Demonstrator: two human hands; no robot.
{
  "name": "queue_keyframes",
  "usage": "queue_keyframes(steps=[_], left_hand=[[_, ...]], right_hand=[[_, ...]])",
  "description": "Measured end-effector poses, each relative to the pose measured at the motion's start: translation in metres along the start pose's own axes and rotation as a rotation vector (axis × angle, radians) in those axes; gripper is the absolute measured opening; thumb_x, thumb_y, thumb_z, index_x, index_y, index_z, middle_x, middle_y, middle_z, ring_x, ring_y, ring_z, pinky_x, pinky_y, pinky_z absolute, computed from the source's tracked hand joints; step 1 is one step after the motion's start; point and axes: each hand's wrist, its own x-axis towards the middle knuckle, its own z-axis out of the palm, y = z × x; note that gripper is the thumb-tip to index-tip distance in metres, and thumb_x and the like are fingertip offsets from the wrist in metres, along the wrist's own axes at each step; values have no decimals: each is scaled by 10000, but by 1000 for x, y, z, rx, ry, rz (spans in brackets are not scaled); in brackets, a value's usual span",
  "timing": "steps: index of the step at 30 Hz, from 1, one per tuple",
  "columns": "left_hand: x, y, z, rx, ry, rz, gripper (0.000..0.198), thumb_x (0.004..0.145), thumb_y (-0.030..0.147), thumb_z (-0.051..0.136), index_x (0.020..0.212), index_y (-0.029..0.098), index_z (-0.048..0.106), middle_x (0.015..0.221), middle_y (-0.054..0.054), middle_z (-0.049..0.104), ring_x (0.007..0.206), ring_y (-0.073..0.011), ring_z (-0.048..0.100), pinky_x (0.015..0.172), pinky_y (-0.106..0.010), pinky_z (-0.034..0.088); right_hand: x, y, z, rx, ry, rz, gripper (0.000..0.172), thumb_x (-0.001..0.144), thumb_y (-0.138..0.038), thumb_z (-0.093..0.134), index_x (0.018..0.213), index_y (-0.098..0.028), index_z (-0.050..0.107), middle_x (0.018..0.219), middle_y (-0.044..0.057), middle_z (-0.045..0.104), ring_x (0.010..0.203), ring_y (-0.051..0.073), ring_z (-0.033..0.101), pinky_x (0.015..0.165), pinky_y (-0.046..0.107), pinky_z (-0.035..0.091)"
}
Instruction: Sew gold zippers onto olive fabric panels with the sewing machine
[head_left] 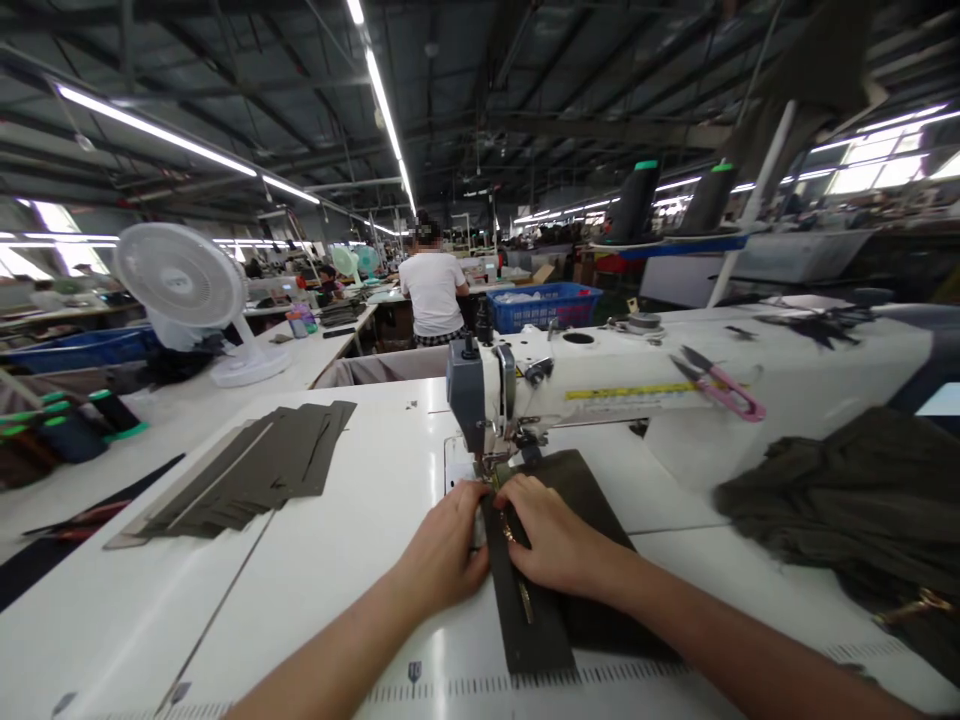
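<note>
A white sewing machine [600, 375] stands on the white table [337, 560] in front of me. Under its needle lies a dark olive fabric piece [529, 620] with a zipper [517, 560] running along it. My left hand [446, 545] rests on the fabric's left edge, fingers curled and pressed down just before the presser foot. My right hand [551, 535] lies flat on the fabric to the right of the zipper, fingers pointing at the needle. Both hands touch the fabric close to each other.
A stack of cut olive strips [255, 465] lies on the table at left. Pink thread snips [720, 385] sit on the machine arm. A heap of olive cloth [847, 510] is at right. A white fan [187, 290], thread cones [112, 410] and a person in a white shirt [431, 290] are beyond.
</note>
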Motion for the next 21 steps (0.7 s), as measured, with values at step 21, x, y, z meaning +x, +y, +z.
queue_keyframes(steps=[21], left_hand=[[-8,0,-6,-124,16,-84,350,819,174,436,1162,160,364,1084,-120,547,986,-229,552,853,-367,455]], right_hand=[[18,-6,6,-147,35,124,110,694,-142,531,799,-143,563,786,66,596,719,188,571,628,265,401]])
